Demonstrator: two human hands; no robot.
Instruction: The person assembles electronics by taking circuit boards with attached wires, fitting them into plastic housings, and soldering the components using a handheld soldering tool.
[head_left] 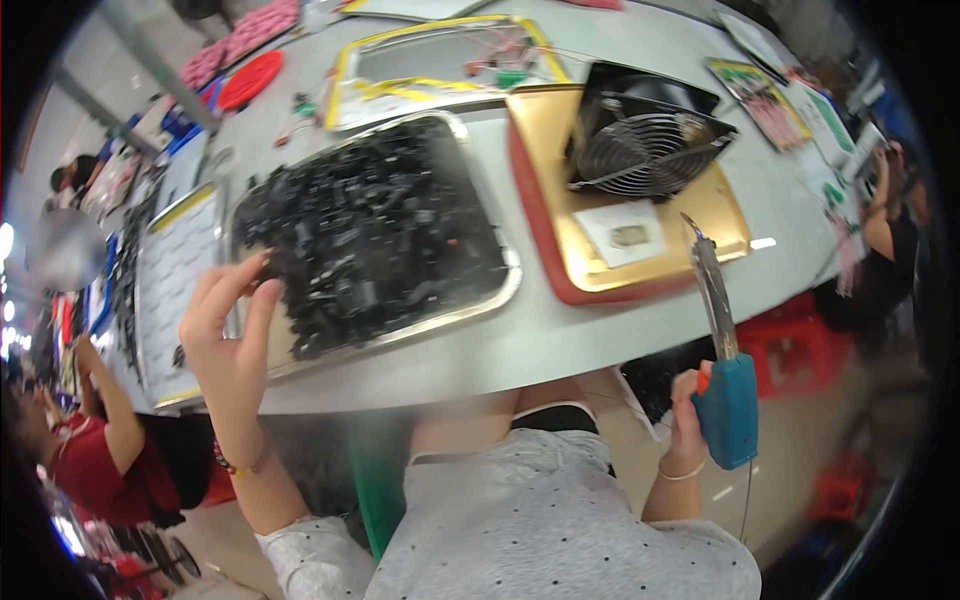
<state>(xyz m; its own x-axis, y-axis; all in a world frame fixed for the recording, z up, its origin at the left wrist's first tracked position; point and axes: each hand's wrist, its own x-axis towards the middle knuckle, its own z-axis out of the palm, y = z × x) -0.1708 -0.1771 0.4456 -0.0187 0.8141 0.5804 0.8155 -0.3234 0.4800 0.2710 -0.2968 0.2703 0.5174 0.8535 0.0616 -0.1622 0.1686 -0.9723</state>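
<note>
My right hand [686, 425] grips the teal handle of a soldering gun [728, 410], a finger at its orange trigger. The gun's metal barrel points up, its tip near the right side of a gold tray [580, 268]. My left hand [230, 345] is raised at the left edge of a metal tray [455, 318], thumb and index finger curved with a gap between them. Many small black plastic parts [360, 220] are heaped in that tray. On the gold tray stand a black fan [650, 150] with a wire guard and a white pad [610, 240] with a brownish patch.
A yellow-edged tray [340, 85] with wires and small parts lies behind. Left of my hand is another yellow-edged tray [180, 290] with pale pieces. A red round lid [250, 80] sits farther back. Other people sit left and right; a red stool [795, 350] stands below the table.
</note>
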